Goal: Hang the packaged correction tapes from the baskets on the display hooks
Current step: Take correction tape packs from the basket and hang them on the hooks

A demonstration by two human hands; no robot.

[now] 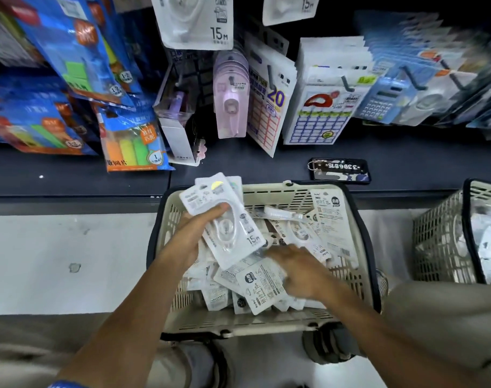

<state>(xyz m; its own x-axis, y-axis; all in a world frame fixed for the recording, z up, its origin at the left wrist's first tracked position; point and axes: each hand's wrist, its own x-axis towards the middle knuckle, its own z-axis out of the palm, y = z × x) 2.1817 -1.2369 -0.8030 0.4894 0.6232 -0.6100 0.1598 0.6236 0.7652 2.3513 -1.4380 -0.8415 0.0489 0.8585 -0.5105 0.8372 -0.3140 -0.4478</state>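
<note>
Your left hand (195, 236) has a small stack of packaged correction tapes (224, 219) fanned above the near basket (362, 247), thumb curled over the front card, fingers (222, 209) wrapped round the back. Your right hand (300, 271) is low in that basket, on the loose pile of packs (262, 287); it's blurred, so I can't tell if the fingers have pinched one or are just lying flat on the cards. Handling call: these look light, with a stiff card back and a glossy blister front, so likely slippery against each other and prone to fanning out of the stack. I'd grip by the card edge near the top, close to the hang hole, not across the bubble, so the hole stays free for the hook. Same 15m packs already hang at the top (195, 21), well above your hands, so the lift is up and forward. A second basket (434, 239) with more packs sits to your right, apart from the first. The phone (340, 170) on the shelf ledge behind the basket is in the path; mind it when lifting.
</note>
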